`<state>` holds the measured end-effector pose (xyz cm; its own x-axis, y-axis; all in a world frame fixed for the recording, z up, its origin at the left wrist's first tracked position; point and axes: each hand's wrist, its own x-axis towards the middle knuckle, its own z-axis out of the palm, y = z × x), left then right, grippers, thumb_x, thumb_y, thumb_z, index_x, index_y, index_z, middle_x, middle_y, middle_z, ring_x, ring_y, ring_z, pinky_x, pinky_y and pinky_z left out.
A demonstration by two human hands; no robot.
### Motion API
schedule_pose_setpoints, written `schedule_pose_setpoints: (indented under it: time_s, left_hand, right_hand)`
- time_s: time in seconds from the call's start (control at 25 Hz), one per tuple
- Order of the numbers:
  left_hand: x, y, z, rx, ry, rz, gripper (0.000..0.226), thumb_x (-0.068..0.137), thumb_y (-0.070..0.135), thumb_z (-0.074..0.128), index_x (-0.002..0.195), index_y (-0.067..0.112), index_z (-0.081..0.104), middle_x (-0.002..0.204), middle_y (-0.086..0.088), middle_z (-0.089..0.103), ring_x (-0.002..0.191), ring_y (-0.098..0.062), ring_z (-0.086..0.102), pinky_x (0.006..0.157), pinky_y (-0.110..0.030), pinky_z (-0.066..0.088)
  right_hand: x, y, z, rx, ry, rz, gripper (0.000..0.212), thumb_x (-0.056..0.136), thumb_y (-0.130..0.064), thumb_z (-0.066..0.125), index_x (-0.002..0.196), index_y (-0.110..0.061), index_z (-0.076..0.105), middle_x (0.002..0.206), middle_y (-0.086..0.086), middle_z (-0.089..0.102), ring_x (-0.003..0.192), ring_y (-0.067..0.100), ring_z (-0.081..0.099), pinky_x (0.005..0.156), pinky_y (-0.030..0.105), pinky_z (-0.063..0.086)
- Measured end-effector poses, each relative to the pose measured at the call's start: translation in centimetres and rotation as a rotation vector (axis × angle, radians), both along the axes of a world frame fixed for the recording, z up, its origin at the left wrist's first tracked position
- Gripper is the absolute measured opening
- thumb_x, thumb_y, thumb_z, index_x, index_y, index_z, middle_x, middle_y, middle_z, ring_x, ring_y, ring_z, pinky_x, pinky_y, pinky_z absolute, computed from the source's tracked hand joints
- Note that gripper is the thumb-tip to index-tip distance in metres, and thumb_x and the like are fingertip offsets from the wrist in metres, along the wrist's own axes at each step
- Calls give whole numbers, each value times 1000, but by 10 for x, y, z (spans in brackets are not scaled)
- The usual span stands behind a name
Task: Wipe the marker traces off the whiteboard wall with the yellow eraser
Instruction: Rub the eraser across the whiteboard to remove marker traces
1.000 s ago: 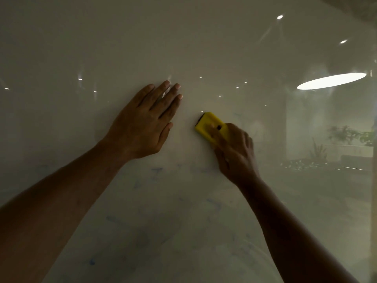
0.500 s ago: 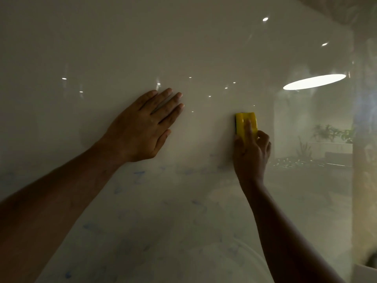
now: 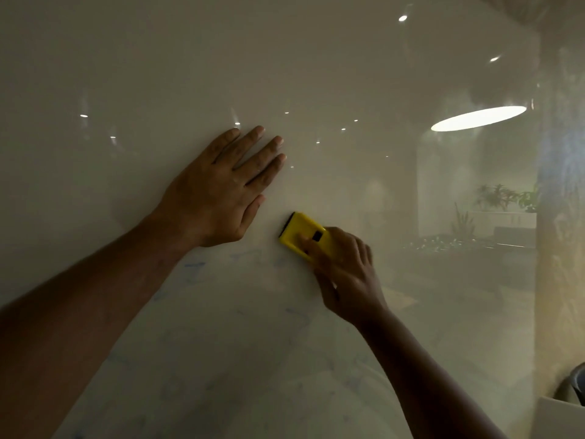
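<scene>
Eraser [image 3: 300,236] is now swept back leftward, pinched in the right hand [image 3: 345,274]; left hand [image 3: 218,198] is spread flat on whiteboard wall [image 3: 158,74]; blue traces [image 3: 193,265] below remain.

Two bare hands, two bare forearms, nothing worn on any part in frame. Left hand [image 3: 218,198], up-left of the grip: broad back, knuckle creases and faint tendon lines showed; short trimmed nails [image 3: 278,140] caught small glints of light. Left forearm [image 3: 95,312], running down-left away from the grip: uncovered from wrist to the frame edge, smooth, in heavy shadow, filled much of the lower-left corner. Right hand [image 3: 345,274], the one at the grip: seen from the back, motion-blurred, finger outlines soft, nail detail unreadable. Right forearm [image 3: 427,375], below-right of the grip: uncovered to the frame edge, looked slimmer, dark.
</scene>
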<state>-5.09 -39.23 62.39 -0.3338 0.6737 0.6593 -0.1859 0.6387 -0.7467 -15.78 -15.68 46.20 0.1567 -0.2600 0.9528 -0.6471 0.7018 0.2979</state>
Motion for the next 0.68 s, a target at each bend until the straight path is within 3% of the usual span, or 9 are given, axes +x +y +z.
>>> schedule_pose_setpoints:
  time_s: [0.04, 0.12, 0.16, 0.28, 0.36, 0.48, 0.52, 0.56, 0.68]
  left_hand:
    - [-1, 0, 0, 2, 1, 1, 65, 108, 37, 24, 167, 12, 19, 176, -11, 8, 161, -38, 12, 130, -55, 16]
    - [-1, 1, 0, 1, 4, 2, 64, 108, 38, 22, 167, 13, 20, 176, -9, 10, 161, -39, 12, 130, -55, 15]
    - [-2, 1, -1, -3, 11, 6, 64, 109, 39, 22, 167, 14, 21, 176, -8, 11, 161, -39, 12, 130, -55, 15]
    - [-4, 6, -1, -21, 22, 16, 63, 109, 40, 21, 167, 16, 23, 176, -6, 13, 161, -40, 11, 130, -56, 14]
    - [-5, 7, 0, -18, 17, 15, 63, 109, 40, 22, 167, 16, 23, 176, -6, 14, 161, -41, 11, 130, -55, 14]
    - [-5, 7, -1, -16, 14, 35, 64, 109, 41, 21, 168, 17, 20, 176, -6, 10, 161, -41, 9, 131, -55, 13]
    - [-6, 8, -1, -14, 14, 43, 64, 109, 41, 19, 168, 17, 19, 176, -6, 9, 161, -41, 7, 131, -55, 12]
    - [-6, 8, -2, -12, 15, 50, 64, 109, 41, 18, 168, 18, 17, 177, -6, 7, 162, -41, 6, 131, -55, 11]
    - [-6, 10, -3, -7, 16, 50, 64, 109, 41, 18, 168, 18, 16, 177, -6, 6, 161, -41, 7, 131, -55, 11]
  right_hand:
    - [-3, 6, 1, -93, -43, -9, 48, 104, -23, 52, 152, -23, 49, 134, 20, 50, 114, 40, 51, 97, 46, 43]
    - [-3, 4, 2, -518, -262, 79, 48, 100, -19, 57, 148, -19, 54, 129, 21, 52, 113, 40, 52, 97, 50, 48]
    - [-1, -4, -2, -591, -298, 112, 49, 99, -18, 58, 148, -19, 54, 129, 21, 51, 115, 40, 51, 99, 50, 47]
    - [8, -16, -29, -137, -73, 79, 50, 103, -22, 55, 152, -27, 48, 137, 18, 48, 121, 40, 50, 101, 44, 40]
    - [6, 2, -30, -29, -23, -10, 50, 103, -24, 55, 152, -29, 48, 138, 17, 51, 120, 39, 52, 101, 43, 42]
    - [2, 10, -26, -575, -298, -43, 48, 100, -23, 57, 147, -17, 55, 128, 24, 55, 111, 41, 52, 97, 49, 47]
    - [4, 2, -29, -656, -326, -37, 49, 100, -22, 58, 148, -15, 54, 126, 24, 55, 111, 41, 52, 98, 49, 45]
    - [7, -8, -35, -591, -272, -42, 50, 99, -20, 58, 149, -15, 53, 127, 24, 53, 112, 42, 51, 98, 48, 44]
    - [12, -17, -53, -53, -39, 5, 53, 100, -19, 57, 152, -24, 49, 134, 20, 52, 118, 43, 52, 101, 47, 44]
